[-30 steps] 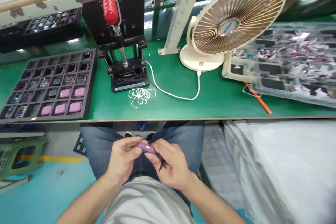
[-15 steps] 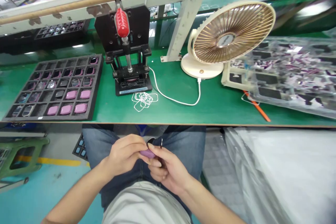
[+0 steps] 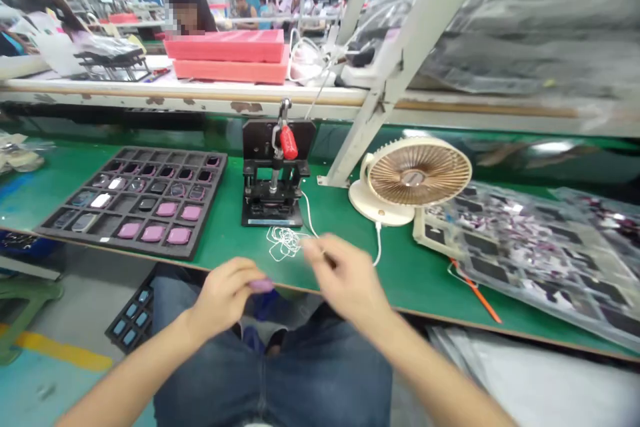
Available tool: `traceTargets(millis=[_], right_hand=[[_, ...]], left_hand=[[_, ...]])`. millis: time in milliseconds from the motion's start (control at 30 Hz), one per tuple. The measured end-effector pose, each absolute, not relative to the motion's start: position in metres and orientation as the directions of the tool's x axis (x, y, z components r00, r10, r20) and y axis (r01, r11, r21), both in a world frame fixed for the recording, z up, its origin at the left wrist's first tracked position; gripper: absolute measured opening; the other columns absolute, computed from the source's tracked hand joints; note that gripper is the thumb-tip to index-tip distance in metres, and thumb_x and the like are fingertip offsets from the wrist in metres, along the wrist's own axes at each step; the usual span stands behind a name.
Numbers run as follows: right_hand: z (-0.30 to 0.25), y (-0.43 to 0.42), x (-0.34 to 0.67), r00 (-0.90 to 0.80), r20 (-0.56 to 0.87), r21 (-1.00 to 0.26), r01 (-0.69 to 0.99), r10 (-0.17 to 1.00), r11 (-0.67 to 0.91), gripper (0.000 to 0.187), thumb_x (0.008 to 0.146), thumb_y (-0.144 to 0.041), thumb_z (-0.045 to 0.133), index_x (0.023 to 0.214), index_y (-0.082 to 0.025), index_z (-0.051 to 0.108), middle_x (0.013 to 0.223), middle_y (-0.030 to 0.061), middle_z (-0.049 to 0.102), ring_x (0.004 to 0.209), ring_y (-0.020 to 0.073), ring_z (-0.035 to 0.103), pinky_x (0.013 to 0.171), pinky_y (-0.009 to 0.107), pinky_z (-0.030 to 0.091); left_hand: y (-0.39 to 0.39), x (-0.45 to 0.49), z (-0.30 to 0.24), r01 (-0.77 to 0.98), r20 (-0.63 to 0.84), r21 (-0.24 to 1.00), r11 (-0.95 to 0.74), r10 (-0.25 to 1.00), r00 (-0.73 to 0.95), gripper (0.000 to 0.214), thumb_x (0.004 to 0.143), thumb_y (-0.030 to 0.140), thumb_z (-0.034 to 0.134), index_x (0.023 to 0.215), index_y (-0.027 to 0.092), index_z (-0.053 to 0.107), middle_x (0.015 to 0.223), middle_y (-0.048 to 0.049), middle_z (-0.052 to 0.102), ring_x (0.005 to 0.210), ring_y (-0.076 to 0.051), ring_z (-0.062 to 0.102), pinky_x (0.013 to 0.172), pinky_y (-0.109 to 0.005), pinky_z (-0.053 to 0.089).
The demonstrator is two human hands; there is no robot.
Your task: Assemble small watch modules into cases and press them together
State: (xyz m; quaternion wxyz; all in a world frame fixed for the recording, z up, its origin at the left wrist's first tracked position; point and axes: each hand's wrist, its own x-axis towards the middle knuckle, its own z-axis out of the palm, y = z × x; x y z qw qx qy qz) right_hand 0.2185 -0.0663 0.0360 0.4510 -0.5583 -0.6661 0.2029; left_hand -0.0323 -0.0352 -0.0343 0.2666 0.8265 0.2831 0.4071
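Note:
My left hand (image 3: 225, 293) is shut on a small purple rounded plastic part (image 3: 263, 285), which shows only at the fingertips. My right hand (image 3: 347, 277) is blurred and hangs apart from it, above the bench's front edge. Whether it holds anything is hidden by the blur. Nearest to it, a tangle of thin white loops (image 3: 284, 243) lies on the green bench top (image 3: 330, 273). A black foam tray (image 3: 210, 203) holds rows of watch-like parts, several of them pink, to the left of a hand press with a red handle (image 3: 289, 142).
A cream desk fan (image 3: 417, 172) and its white cable stand right of the press. A clear bag of parts (image 3: 530, 253) and an orange strip (image 3: 475, 290) lie further right. Red-pink trays (image 3: 225, 57) sit on the shelf behind, with people working beyond.
The view has tilted up and shows more of the room. My right hand has left the purple part and moved up and right over the bench edge. My left hand still holds the part.

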Motion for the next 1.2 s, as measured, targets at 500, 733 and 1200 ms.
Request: traceTargets(millis=[500, 733, 1200], right_hand=[[0.163, 0.075, 0.226, 0.009, 0.948, -0.17, 0.858, 0.318, 0.485, 0.027, 0.11, -0.035, 0.054, 0.123, -0.02, 0.072, 0.11, 0.0068, 0.08, 0.097, 0.0228, 0.077, 0.086, 0.034, 0.058], [0.03, 0.036, 0.221, -0.339, 0.518, -0.141, 0.872, 0.786, 0.469, 0.027, 0.111, -0.034, 0.052, 0.108, -0.023, 0.077, 0.111, 0.0042, 0.081, 0.09, 0.0176, 0.075, 0.067, 0.025, 0.049], [-0.017, 0.049, 0.251, -0.265, 0.383, -0.257, 0.89, 0.885, 0.378, 0.04, 0.104, -0.029, 0.063, 0.144, -0.028, 0.064, 0.14, 0.0051, 0.073, 0.123, 0.0259, 0.074, 0.093, 0.035, 0.062]], left_hand=[[0.059, 0.014, -0.029, 0.428, 0.374, 0.725, -0.539, 0.831, 0.413, 0.021, 0.091, 0.015, 0.078, 0.109, 0.025, 0.083, 0.119, -0.0063, 0.083, 0.113, -0.029, 0.077, 0.107, -0.044, 0.057], [0.029, -0.018, -0.036, 0.4, 0.463, 0.756, -0.519, 0.855, 0.233, 0.023, 0.1, 0.02, 0.069, 0.12, 0.025, 0.079, 0.113, -0.0057, 0.081, 0.106, -0.023, 0.076, 0.098, -0.038, 0.061], [0.073, 0.022, -0.031, 0.512, 0.636, 0.496, -0.701, 0.695, 0.336, 0.02, 0.103, 0.013, 0.058, 0.116, 0.019, 0.072, 0.115, -0.0102, 0.079, 0.108, -0.025, 0.074, 0.1, -0.043, 0.061]])
